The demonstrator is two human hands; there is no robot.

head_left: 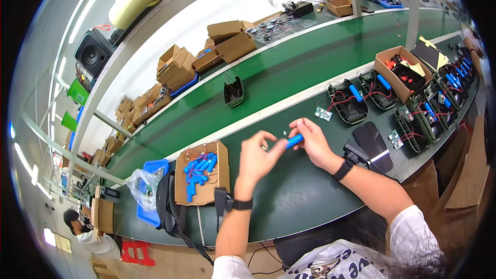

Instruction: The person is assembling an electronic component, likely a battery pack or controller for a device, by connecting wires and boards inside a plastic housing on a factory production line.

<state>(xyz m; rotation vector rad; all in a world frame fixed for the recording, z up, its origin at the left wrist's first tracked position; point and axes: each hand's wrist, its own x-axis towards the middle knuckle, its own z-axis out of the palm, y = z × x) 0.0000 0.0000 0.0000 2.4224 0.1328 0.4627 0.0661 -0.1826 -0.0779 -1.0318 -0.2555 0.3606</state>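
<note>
From the head camera, the right hand (315, 144) pinches one end of a blue cylindrical battery cell (294, 140) above the green workbench (289, 196), and the left hand (257, 157) closes its fingertips on the other end. Several black housings (351, 104) to the right already hold blue cells with red wires; the cardboard box (201, 178) of loose cells to the left is far from used up.

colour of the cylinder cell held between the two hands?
Bright blue. The cylinder cell shows best in the head view, pinched between the left hand and right hand.
</note>
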